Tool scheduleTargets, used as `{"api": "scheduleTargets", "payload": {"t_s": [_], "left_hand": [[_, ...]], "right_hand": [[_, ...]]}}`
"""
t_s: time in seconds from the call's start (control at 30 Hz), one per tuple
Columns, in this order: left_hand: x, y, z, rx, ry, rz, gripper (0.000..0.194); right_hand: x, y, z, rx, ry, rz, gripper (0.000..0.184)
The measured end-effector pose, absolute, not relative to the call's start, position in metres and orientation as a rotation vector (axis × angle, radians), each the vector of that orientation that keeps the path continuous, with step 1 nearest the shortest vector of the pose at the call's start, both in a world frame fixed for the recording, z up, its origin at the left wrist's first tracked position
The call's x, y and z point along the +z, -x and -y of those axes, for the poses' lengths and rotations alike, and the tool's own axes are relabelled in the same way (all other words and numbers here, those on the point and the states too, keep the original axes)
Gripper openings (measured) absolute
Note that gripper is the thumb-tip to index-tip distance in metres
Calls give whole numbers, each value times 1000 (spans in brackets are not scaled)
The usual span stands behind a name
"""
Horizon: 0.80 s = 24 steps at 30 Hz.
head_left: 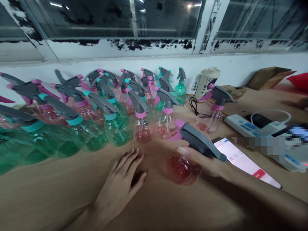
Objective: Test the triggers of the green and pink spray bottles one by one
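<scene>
My right hand (194, 157) is closed round the neck of a spray bottle (183, 171) with a clear pink-red body, a grey spray head and a pink nozzle and trigger. The bottle tilts slightly, low over the brown table or touching it; I cannot tell which. To its left, my left hand (126, 173) lies with fingers spread on the tabletop, holding nothing. Just beyond the hands stand a pink-collared spray bottle (143, 131) and a green spray bottle (117, 133) with a turquoise collar. Another pink spray bottle (213, 118) stands apart at the right.
Several more green and pink spray bottles crowd the left and back, up to the white wall (240, 69). A phone (240, 157) showing a timer lies right of my right hand, near a white power strip (243, 125). Behind are a cream coffee cup (208, 80) and a cardboard box (268, 78).
</scene>
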State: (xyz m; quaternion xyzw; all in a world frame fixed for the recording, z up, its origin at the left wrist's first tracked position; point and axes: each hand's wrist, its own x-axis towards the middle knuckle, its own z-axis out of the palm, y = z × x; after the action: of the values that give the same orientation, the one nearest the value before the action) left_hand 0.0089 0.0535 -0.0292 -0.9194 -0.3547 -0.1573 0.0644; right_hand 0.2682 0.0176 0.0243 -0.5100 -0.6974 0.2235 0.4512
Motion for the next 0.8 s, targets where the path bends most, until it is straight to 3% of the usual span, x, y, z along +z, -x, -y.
{"api": "scheduleTargets", "payload": {"t_s": [0.23,0.43,0.8], "left_hand": [[-30,-9,-54,-466,2763,1087,42],[-31,-8,-54,-471,2772,1082,43],[-30,-8,-53,-477,2774,1095,41]], "right_hand": [[29,-262,-19,451,1320,1626,11],[46,-254,-19,455,1307,1669,22],[45,-249,-24,525,1159,1637,12]]}}
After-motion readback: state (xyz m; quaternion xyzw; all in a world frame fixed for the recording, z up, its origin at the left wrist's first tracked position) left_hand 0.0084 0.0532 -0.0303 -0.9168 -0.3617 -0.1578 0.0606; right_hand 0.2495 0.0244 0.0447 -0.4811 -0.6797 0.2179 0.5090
